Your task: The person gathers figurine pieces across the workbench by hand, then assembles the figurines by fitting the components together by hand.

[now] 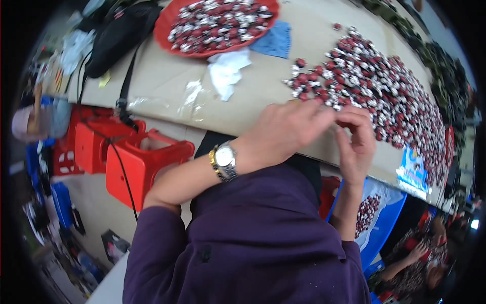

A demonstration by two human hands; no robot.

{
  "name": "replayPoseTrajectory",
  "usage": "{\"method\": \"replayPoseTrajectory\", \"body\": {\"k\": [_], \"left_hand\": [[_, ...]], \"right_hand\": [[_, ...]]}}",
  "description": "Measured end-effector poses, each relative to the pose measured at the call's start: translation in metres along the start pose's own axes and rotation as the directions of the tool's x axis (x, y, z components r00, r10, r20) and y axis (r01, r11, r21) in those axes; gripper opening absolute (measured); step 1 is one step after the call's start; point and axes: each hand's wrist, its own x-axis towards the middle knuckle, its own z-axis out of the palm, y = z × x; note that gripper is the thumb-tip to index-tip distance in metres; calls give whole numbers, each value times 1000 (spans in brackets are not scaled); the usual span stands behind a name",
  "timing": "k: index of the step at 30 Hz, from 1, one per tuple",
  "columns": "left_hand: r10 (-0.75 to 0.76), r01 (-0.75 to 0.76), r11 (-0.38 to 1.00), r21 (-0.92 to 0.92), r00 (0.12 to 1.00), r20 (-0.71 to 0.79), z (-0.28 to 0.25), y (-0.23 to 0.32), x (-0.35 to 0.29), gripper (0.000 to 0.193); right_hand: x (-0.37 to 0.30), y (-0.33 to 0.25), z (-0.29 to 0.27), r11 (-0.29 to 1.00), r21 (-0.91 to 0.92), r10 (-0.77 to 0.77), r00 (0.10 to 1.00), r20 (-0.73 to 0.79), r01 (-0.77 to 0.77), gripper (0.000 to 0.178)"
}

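Hundreds of small red-and-silver pieces lie heaped on the desk, around two o'clock from the person's left hand and at one from the right hand. I can't tell whether either grip, fingers curled, is closed on one. They look light, hard and prone to roll; pinching across the round middle should suit.

Small round red-and-silver pieces, dark red and shiny silver sides mixed, turned every way. Large loose heap, on table, right of red bowl; end toward bowl thins to scattered pieces. Single piece apart from heap, right of bowl. More pieces heaped inside bowl. Smaller batch in blue bin, right of bowl, nearer person.
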Motion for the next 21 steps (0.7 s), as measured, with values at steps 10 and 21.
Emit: {"method": "replayPoseTrajectory", "body": {"k": [10,21], "left_hand": [[288,-314,884,346,949,125,-2,-11,3,14],[241,-259,932,254,966,97,3,-17,1,16]], "right_hand": [[1,10,-6,943,-317,106,994,-5,-102,29],[19,18,19,668,-727,-111,987,113,158,33]]}}
